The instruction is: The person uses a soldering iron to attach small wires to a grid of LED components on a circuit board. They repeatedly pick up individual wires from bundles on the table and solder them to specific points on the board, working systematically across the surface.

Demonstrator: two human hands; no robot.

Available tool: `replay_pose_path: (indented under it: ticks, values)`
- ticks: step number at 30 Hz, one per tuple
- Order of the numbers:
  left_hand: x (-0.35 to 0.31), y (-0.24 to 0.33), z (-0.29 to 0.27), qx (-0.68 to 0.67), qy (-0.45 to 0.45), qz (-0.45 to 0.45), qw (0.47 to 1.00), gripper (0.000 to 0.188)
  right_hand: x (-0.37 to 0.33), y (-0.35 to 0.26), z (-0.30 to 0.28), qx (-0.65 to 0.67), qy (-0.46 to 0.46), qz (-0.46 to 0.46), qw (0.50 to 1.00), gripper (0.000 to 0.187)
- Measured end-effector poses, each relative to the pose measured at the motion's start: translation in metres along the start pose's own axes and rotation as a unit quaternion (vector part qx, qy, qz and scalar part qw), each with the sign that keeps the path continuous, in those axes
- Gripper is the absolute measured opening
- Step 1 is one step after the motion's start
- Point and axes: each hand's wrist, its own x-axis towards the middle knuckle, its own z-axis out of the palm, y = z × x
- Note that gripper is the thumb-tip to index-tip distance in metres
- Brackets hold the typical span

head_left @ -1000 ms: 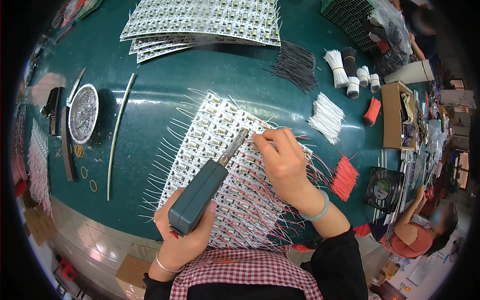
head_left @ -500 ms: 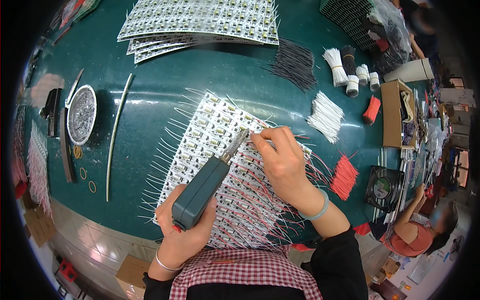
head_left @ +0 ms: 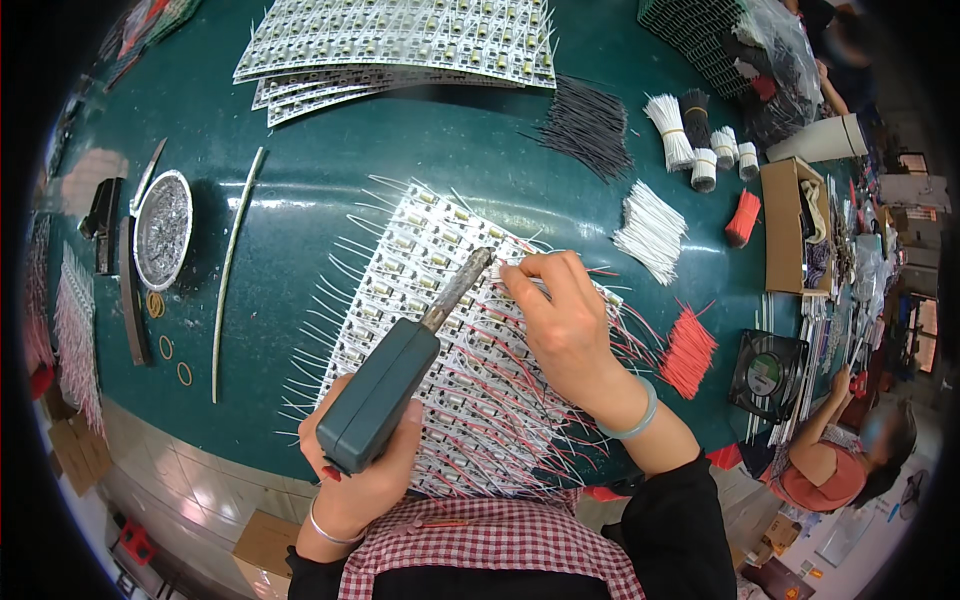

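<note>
The bare left hand point(head_left: 360, 490) sits toward 7 o'clock of the view, curled in a full grip, its thumb point(head_left: 405, 440) extended toward about 1 o'clock. Behind it, the straight left wrist point(head_left: 336, 520) runs down to a black cloth-sleeved left forearm point(head_left: 308, 572) at the lower edge. The bare right hand point(head_left: 568, 325) lies at 2 o'clock from the left, well apart, back upward, knuckles bent, fingertips point(head_left: 512, 271) gathered in a pinch aimed at 10 o'clock. Its right forearm point(head_left: 665, 440), partly bare, then black-sleeved, slants out between 4 and 5 o'clock.
</note>
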Motion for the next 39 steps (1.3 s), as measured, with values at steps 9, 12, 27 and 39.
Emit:
replay_pose_path:
  ticks: [9, 12, 27, 39]
  values:
    - [-0.009, 0.003, -0.005, -0.022, 0.007, -0.062, 0.998, 0.023, 0.0, 0.0, 0.001, 0.005, 0.005, 0.0, 1.0, 0.034]
    - [-0.012, 0.003, -0.006, -0.013, 0.01, -0.067, 0.998, 0.024, -0.001, -0.002, -0.004, 0.004, 0.003, 0.01, 1.0, 0.035]
    - [-0.02, -0.003, -0.009, 0.005, -0.025, -0.04, 0.999, 0.017, -0.01, -0.015, -0.003, 0.015, -0.021, 0.004, 1.0, 0.037]
    - [-0.018, -0.004, -0.005, -0.012, -0.016, -0.041, 0.999, 0.015, -0.008, -0.014, -0.002, 0.007, -0.019, -0.004, 1.0, 0.036]
